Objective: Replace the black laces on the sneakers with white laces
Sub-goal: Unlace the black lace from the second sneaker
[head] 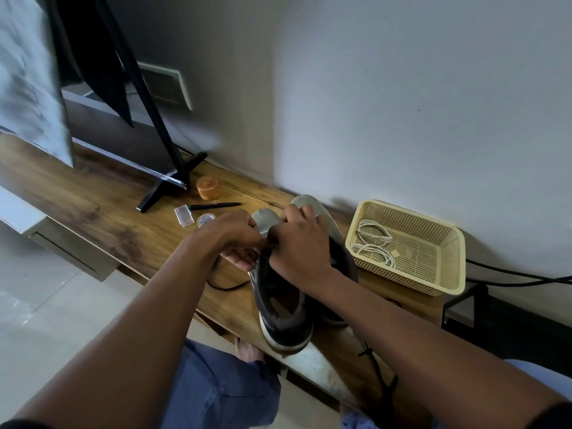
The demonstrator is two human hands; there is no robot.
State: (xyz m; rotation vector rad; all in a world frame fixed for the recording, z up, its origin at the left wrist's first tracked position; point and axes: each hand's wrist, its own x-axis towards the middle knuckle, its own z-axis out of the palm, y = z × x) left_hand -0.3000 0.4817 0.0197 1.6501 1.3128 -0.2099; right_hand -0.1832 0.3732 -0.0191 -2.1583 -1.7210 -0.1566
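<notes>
While both my hands, left hand [238, 239] and right hand [301, 249], pinch the black lace [227, 286] at mid-frame, I should pull gently. White laces [374, 246] wait in the basket [445, 283], right.

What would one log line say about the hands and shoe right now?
both hands working at near sneaker | white laces in basket

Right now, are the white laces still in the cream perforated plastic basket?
Yes, the coiled white laces lie inside the cream perforated plastic basket, apart from both hands working at the dark sneakers.
</notes>
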